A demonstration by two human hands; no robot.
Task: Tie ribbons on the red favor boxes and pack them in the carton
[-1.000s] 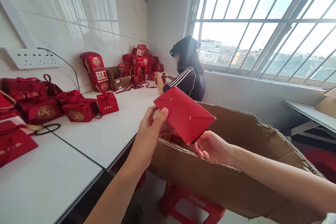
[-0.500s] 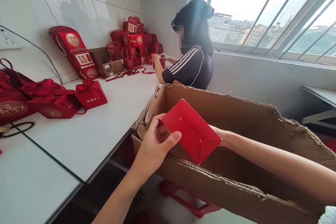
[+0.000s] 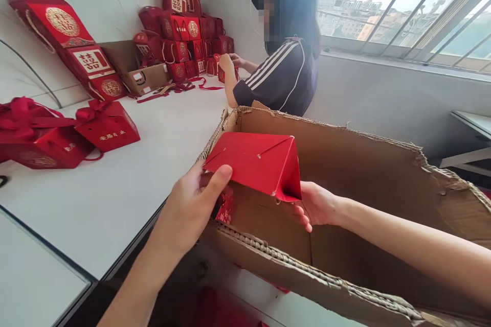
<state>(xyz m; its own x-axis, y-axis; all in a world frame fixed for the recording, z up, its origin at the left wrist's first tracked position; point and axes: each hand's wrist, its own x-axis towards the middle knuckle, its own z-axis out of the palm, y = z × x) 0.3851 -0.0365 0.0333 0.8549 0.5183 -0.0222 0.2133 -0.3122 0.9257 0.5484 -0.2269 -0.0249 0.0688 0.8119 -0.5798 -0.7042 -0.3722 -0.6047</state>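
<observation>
A red paper gift box (image 3: 249, 156) is held above the large cardboard carton, its creased, folded bottom turned up toward me. My left hand (image 3: 194, 204) grips its left end, with the thumb on the near lower edge and the other fingers mostly hidden beneath. At the box's right end is my right hand (image 3: 320, 207), palm turned up and fingers loosely stretched out below the edge; its thumb is hidden. Whether that hand touches the box I cannot tell. A short bit of cord hangs under the box's right corner. Below the left thumb, a patterned red item (image 3: 225, 208) shows inside the carton.
The torn-edged cardboard carton (image 3: 368, 163) stands against the white table (image 3: 164, 138). Red gift boxes with ribbons (image 3: 109, 125) sit at left, with stacked red boxes (image 3: 180, 36) by the wall. A small open carton (image 3: 151, 79) and a seated co-worker (image 3: 284, 71) are beyond.
The red gift box has tilted and moved slightly left, so its right end now shows. My right hand has come into view from behind it. My view has shifted closer and lower.
</observation>
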